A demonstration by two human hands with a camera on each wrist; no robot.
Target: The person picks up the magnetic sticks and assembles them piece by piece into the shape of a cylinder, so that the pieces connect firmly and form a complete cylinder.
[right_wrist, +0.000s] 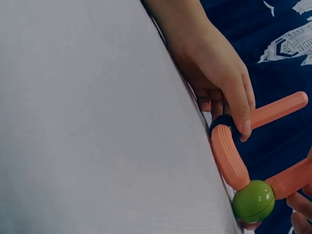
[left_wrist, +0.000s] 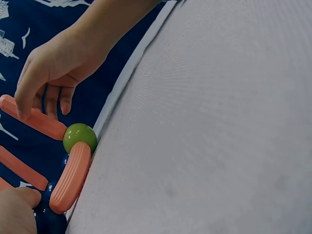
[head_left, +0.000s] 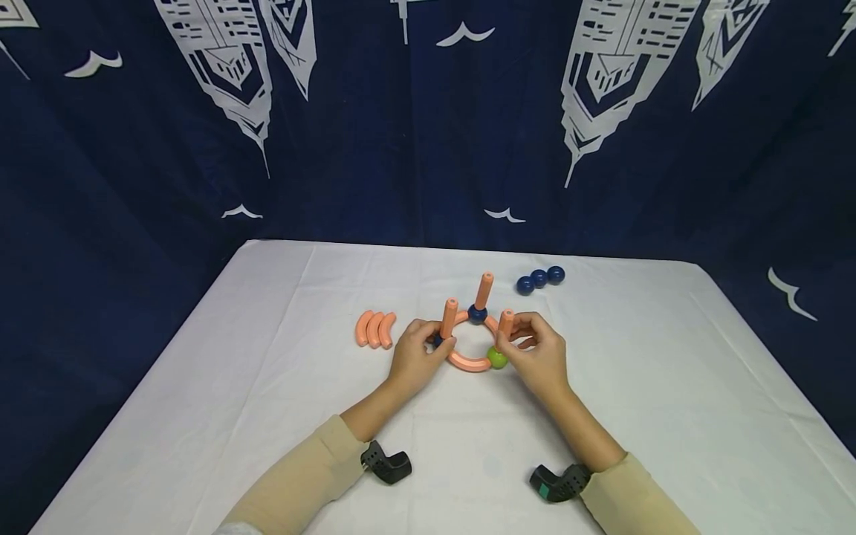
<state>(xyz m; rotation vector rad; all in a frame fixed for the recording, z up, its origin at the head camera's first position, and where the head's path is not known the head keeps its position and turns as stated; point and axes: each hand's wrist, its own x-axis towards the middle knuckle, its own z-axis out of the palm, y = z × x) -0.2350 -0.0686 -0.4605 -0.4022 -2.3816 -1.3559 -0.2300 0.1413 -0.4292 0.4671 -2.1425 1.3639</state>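
A ring of curved orange sticks [head_left: 468, 364] joined by balls lies on the table, with straight orange rods standing up from it. My left hand [head_left: 416, 358] grips the dark blue ball [right_wrist: 223, 122] at the ring's left, its fingertips at the foot of the left rod [head_left: 449, 316]. Between thumb and fingers, my right hand [head_left: 540, 357] pinches the right rod [left_wrist: 36, 118], which stands on the green ball [head_left: 497, 358]. At the ring's back, another blue ball [head_left: 478, 314] bears a third upright rod [head_left: 484, 290].
Several curved orange sticks [head_left: 374, 329] lie side by side left of the ring. Three dark blue balls [head_left: 539, 279] sit in a row at the back right. A white cloth covers the table [head_left: 301, 297]; a navy patterned curtain [head_left: 414, 148] hangs behind it.
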